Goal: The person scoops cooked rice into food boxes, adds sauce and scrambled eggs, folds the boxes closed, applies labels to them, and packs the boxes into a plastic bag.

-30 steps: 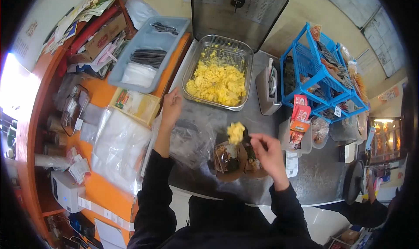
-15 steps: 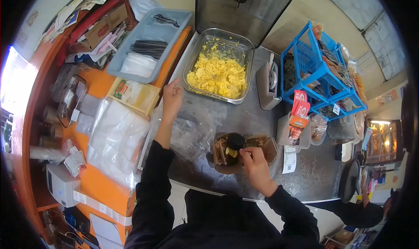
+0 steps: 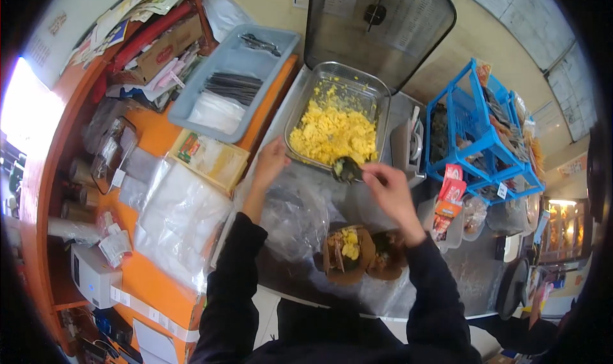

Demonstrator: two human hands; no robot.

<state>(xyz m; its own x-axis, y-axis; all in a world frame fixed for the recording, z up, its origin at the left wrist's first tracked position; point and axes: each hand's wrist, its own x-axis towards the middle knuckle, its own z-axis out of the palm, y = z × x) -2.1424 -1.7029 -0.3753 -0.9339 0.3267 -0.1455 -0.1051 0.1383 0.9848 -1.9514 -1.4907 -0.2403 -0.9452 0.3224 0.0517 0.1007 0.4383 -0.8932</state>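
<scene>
While the right hand (image 3: 391, 188) pinches the handle of a dark, rounded spoon (image 3: 347, 170) between thumb and fingers, the bowl lies at the lower edge of the metal tray (image 3: 385, 108), upper centre of the frame, with pale yellow bits clinging to it. A level bowl and a shallow push into the deeper heap would probably gather the yellow food (image 3: 332, 131) with least spillage; a steep tilt could shed crumbs over the rim. The left hand (image 3: 272, 163) is released, fingers loosely bent, beside the tray's left corner; contact with the rim cannot be told. Texture: the food is moist-looking, soft and lumpy, resembling scrambled egg, thinning to scattered crumbs at the far end. Below, at lower centre, stand open brown containers (image 3: 345, 277), apparently paperboard, the left one bearing a yellow portion (image 3: 350, 244). Clear, crinkled plastic (image 3: 290, 217) lies to their left.
</scene>
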